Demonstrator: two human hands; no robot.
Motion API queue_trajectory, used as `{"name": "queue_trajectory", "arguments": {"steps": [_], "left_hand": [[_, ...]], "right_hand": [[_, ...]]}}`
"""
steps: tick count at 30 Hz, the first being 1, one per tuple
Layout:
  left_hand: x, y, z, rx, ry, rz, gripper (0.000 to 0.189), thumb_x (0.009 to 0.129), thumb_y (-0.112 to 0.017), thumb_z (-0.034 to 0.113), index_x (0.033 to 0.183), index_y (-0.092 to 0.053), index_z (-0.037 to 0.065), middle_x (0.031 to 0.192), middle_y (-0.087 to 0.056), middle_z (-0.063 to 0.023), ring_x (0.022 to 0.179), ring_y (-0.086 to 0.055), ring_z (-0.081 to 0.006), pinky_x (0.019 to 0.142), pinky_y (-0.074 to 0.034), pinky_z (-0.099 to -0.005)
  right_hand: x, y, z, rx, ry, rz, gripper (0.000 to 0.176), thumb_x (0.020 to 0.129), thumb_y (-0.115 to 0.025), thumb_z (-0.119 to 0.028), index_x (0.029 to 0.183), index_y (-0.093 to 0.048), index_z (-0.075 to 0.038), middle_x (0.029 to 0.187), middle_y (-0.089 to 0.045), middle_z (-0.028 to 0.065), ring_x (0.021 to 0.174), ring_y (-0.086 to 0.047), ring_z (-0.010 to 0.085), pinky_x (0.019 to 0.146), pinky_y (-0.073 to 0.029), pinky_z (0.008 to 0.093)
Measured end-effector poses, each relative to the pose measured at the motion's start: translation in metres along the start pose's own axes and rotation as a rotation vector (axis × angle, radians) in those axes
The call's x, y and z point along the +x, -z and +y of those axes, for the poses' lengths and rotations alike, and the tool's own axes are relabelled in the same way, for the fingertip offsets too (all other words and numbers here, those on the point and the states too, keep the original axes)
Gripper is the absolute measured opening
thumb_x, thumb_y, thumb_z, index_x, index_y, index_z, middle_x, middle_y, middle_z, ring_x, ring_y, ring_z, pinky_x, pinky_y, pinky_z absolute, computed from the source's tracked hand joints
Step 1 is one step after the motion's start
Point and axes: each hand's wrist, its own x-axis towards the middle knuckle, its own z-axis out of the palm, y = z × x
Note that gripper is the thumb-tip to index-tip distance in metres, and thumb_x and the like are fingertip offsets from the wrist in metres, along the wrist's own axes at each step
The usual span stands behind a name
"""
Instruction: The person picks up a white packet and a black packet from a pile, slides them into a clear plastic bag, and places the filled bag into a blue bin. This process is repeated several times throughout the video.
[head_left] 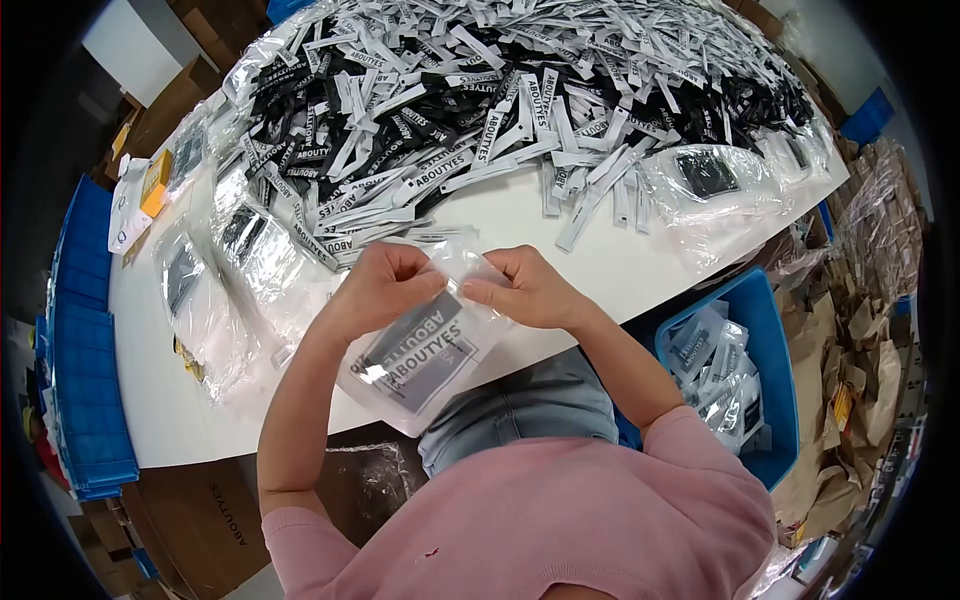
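Observation:
A clear plastic bag (415,345) with a grey and black "ABOUTYES" print hangs over the table's near edge, its opening end up. My left hand (385,285) pinches the bag's upper edge between thumb and fingers. On the other side of that edge, my right hand (525,288) grips it too, the thumbs close together. Flat packets seem to show through the film, though the print makes their number hard to tell. Just beyond my hands lies a large heap of slim black and white "ABOUTYES" packets (440,170).
Stacks of clear bags (265,240) lie to the left, with another stack (705,180) at the right. A blue bin (780,390) holding filled bags stands at my right. Blue crates (95,370) line the left edge; brown paper (840,400) piles up far right.

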Motion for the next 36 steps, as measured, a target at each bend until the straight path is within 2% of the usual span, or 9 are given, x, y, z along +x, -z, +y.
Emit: {"name": "queue_trajectory", "arguments": {"steps": [11,14,15,22,26,27,31,33,36], "left_hand": [[-0.018,-0.024,-0.011,-0.281,-0.178,0.170,0.020,0.080,-0.058,0.010,0.067,-0.059,-0.004,0.051,-0.043,0.0019,0.053,-0.036,-0.0028,0.046,-0.031,-0.0227],[-0.021,-0.030,-0.007,0.674,-0.746,0.403,0.005,0.072,-0.060,0.005,0.074,-0.064,0.003,0.059,-0.056,-0.0062,0.056,-0.055,-0.0174,0.048,-0.042,-0.0312],[-0.024,-0.034,0.002,0.725,-0.731,0.315,0.005,0.068,-0.061,0.007,0.071,-0.064,0.005,0.062,-0.057,-0.0085,0.065,-0.057,-0.0262,0.051,-0.045,-0.0363],[-0.016,-0.053,0.000,0.849,-0.684,0.160,0.013,0.067,-0.068,0.012,0.062,-0.059,0.004,0.062,-0.058,-0.0096,0.054,-0.055,-0.0248,0.047,-0.042,-0.0359],[-0.012,-0.038,-0.029,0.568,-0.442,0.183,0.028,0.073,-0.066,0.018,0.054,-0.054,0.002,0.050,-0.051,-0.0110,0.046,-0.050,-0.0288,0.045,-0.040,-0.0368],[-0.015,-0.028,-0.041,0.561,-0.341,0.267,0.031,0.075,-0.065,0.022,0.053,-0.054,0.002,0.048,-0.050,-0.0115,0.047,-0.051,-0.0317,0.048,-0.042,-0.0380],[-0.033,-0.015,-0.071,0.349,-0.300,0.337,0.023,0.070,-0.071,0.018,0.083,-0.063,0.001,0.079,-0.061,-0.0129,0.072,-0.061,-0.0246,0.065,-0.049,-0.0311],[-0.024,-0.033,-0.062,0.539,-0.406,0.374,0.035,0.069,-0.072,0.019,0.097,-0.059,0.003,0.094,-0.058,-0.0138,0.086,-0.057,-0.0276,0.076,-0.046,-0.0345],[-0.010,-0.058,-0.053,0.734,-0.410,0.347,0.065,0.067,-0.074,0.023,0.123,-0.046,0.005,0.121,-0.047,-0.0166,0.114,-0.043,-0.0328,0.097,-0.034,-0.0424]], "right_hand": [[-0.018,0.007,-0.006,-0.371,0.151,-0.013,0.019,0.080,-0.061,-0.018,0.076,-0.057,0.001,0.064,-0.054,0.0090,0.057,-0.052,0.0173,0.053,-0.040,0.0292],[-0.019,-0.001,0.003,-0.565,0.353,0.018,0.013,0.079,-0.060,-0.013,0.075,-0.056,-0.001,0.065,-0.052,0.0100,0.060,-0.052,0.0252,0.054,-0.042,0.0328],[-0.019,-0.005,0.004,-0.622,0.466,0.074,0.009,0.078,-0.060,-0.010,0.075,-0.056,-0.003,0.066,-0.052,0.0105,0.061,-0.052,0.0285,0.055,-0.043,0.0348],[-0.046,0.010,0.010,-0.633,0.536,0.078,0.006,0.074,-0.062,-0.005,0.079,-0.059,-0.004,0.069,-0.054,0.0091,0.062,-0.053,0.0267,0.055,-0.043,0.0357],[-0.108,0.086,0.010,-0.635,0.194,0.132,0.008,0.079,-0.059,-0.008,0.077,-0.061,-0.001,0.067,-0.055,0.0102,0.058,-0.052,0.0240,0.053,-0.043,0.0320],[-0.134,0.116,0.001,-0.630,-0.113,0.191,0.012,0.080,-0.058,-0.008,0.073,-0.059,0.002,0.065,-0.056,0.0114,0.055,-0.051,0.0234,0.051,-0.042,0.0303],[-0.200,0.178,-0.007,-1.156,-0.581,0.339,0.017,0.076,-0.061,-0.015,0.079,-0.062,0.002,0.074,-0.061,0.0146,0.068,-0.059,0.0262,0.061,-0.047,0.0352],[-0.179,0.173,-0.007,-1.432,-0.329,0.695,0.028,0.076,-0.063,-0.022,0.092,-0.062,0.001,0.089,-0.062,0.0187,0.081,-0.059,0.0344,0.071,-0.048,0.0384],[-0.087,0.138,0.014,-0.958,-0.063,0.498,0.026,0.076,-0.064,-0.019,0.096,-0.062,-0.003,0.089,-0.063,0.0156,0.085,-0.058,0.0322,0.073,-0.047,0.0390]]}}
